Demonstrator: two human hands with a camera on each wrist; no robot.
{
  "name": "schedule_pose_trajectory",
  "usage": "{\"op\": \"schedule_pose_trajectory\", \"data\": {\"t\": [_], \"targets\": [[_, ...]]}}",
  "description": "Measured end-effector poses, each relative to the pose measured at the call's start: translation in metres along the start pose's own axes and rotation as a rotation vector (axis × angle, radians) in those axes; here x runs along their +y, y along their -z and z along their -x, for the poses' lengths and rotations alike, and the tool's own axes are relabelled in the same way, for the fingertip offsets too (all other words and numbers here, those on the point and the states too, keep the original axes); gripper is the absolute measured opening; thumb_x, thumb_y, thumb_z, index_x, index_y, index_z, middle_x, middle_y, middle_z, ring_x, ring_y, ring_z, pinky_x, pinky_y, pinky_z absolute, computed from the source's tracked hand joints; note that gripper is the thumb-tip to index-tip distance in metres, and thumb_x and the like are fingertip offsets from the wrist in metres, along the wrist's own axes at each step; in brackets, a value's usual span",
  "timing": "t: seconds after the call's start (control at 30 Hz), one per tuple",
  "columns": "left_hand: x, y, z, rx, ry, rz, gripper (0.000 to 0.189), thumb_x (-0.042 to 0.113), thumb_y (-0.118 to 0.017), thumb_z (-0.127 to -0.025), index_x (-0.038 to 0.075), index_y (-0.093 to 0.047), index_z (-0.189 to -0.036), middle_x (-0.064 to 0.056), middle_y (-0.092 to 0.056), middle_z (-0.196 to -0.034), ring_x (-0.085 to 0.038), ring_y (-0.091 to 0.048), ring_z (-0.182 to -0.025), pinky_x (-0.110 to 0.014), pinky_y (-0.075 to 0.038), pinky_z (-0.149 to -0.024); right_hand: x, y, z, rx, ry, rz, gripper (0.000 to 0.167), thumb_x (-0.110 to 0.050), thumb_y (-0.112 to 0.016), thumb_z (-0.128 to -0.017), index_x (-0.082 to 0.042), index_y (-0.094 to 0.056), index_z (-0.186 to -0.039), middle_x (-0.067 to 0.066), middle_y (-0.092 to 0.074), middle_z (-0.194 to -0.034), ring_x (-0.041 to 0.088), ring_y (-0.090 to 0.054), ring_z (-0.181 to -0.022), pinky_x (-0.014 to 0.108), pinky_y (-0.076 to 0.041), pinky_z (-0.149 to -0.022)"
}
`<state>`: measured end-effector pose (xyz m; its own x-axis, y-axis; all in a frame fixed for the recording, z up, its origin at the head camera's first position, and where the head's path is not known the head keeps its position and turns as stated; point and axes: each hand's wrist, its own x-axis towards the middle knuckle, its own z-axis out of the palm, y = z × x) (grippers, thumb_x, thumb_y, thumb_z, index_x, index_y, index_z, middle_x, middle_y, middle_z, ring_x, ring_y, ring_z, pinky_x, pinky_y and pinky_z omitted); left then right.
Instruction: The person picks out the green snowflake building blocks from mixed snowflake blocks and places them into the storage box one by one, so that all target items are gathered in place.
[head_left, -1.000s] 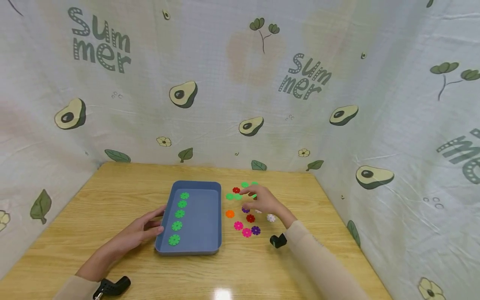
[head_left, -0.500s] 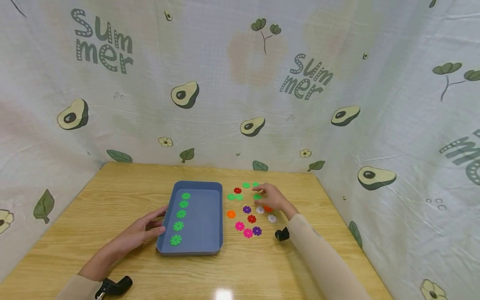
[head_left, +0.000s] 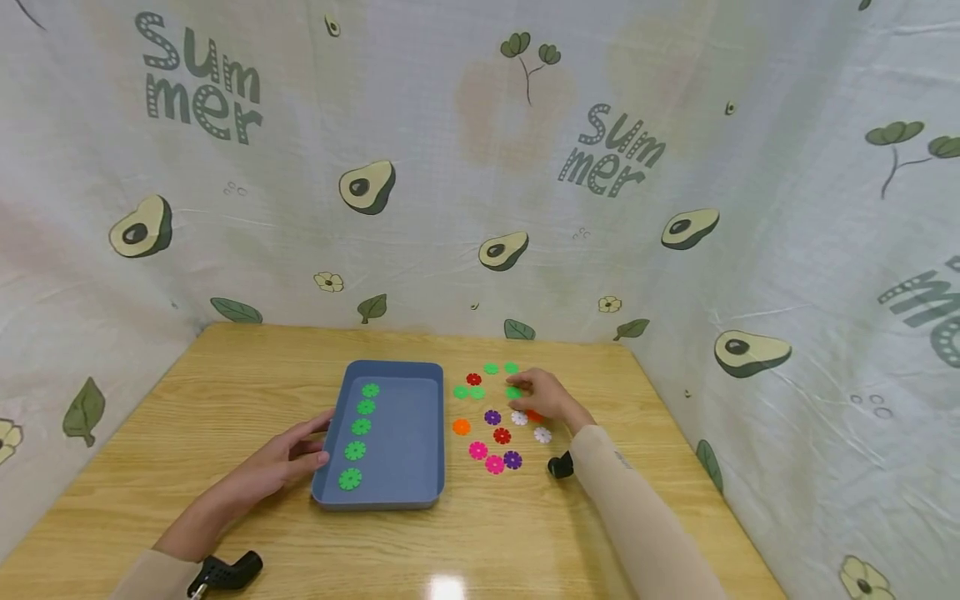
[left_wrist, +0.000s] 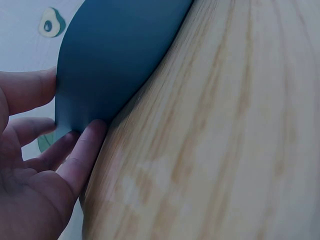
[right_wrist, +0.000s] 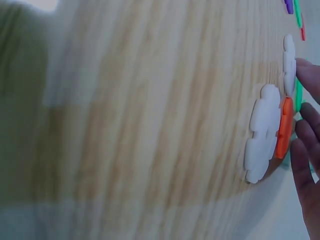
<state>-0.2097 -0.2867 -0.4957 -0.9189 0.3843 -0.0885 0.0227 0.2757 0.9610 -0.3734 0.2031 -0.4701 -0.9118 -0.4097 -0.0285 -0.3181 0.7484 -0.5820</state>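
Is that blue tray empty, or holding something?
The tray isn't empty: five green discs lie in a row along its left side.

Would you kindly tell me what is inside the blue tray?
Five green flower-shaped discs lie in a row along the left side of the blue tray. What lies directly beneath them is covered from view.

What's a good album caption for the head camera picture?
Five green discs lined up in a tray, left hand at its side, right hand among loose discs.

Left hand (head_left: 288, 454) is on the left half of the worktop (head_left: 247, 375), fingers loosely extended. Right hand (head_left: 543, 394) is nearer the back edge, thumb and fingers kinda bent, gap between.
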Motion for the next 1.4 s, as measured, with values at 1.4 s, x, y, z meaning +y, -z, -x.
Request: {"op": "schedule_pose_trajectory", "data": {"t": [1.4], "targets": [[0.0035,0.0003,0.0035,0.004,0.012,-0.026,0.076,0.028,-0.063,-0.11,0.018,-0.02,-0.172,-0.024,-0.019,-0.173,-0.05,-0.038,-0.149,-0.026,-0.047,-0.103,-0.0006,-0.0063,0.002,0.072,-0.016,0.047,0.024,-0.017,-0.083,-0.095,-0.009,-0.082,-0.118,0.006,-0.068,-0.111,0.022,-0.06,-0.103,0.046,-0.053,-0.097]]}}
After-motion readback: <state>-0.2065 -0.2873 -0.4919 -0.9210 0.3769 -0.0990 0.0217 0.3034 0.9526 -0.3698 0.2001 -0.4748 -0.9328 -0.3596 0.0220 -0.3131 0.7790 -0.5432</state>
